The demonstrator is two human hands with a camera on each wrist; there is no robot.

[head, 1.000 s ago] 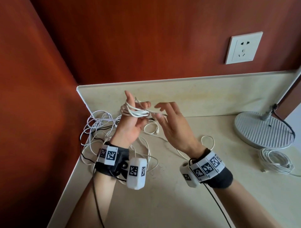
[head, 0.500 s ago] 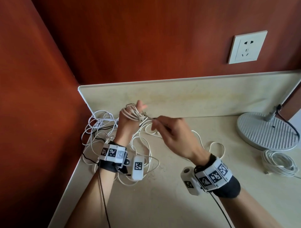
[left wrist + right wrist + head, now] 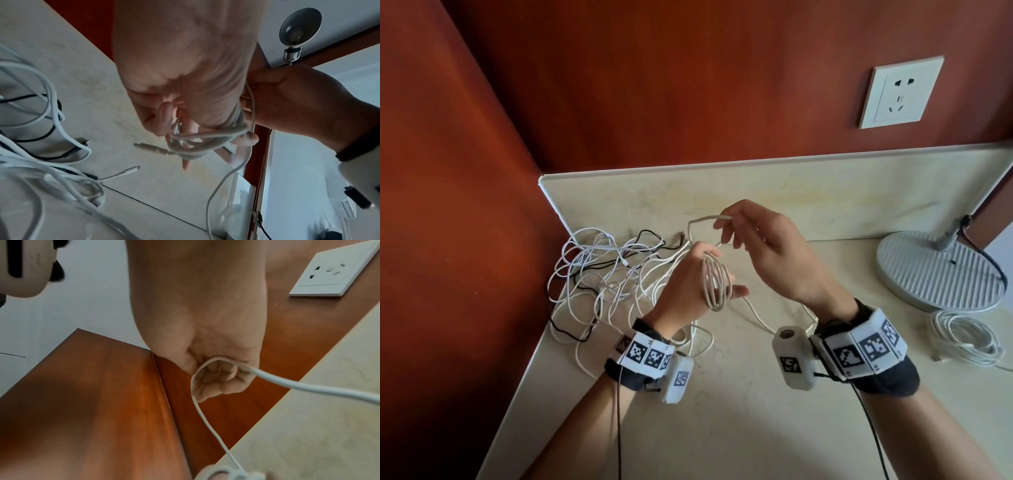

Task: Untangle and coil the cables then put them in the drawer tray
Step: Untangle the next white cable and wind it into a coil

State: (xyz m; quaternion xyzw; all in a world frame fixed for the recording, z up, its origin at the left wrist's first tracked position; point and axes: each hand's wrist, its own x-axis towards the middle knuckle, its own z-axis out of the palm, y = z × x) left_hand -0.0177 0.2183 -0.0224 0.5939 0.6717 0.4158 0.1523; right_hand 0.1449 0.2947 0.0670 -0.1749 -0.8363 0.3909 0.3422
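Note:
A white cable is wound in several loops point(image 3: 715, 281) round my left hand point(image 3: 690, 286), between thumb and fingers; in the left wrist view the loops point(image 3: 207, 142) cross the palm and a plug end point(image 3: 152, 148) sticks out. My right hand point(image 3: 760, 246) is just above and right of it and pinches the free strand point(image 3: 709, 219) of the same cable, fingers curled round it point(image 3: 218, 369). A tangle of white and black cables point(image 3: 606, 274) lies in the counter's back left corner. No drawer tray is in view.
A round grey lamp base point(image 3: 938, 270) stands at the right, with a coiled white cable point(image 3: 965, 337) in front of it. A wall socket point(image 3: 900, 92) sits above the beige backsplash point(image 3: 825, 198). Red-brown walls close the left and back sides.
My left hand has turned and dropped, so the loops now hang upright over it. My right hand has lifted the free strand up and over to above the left hand.

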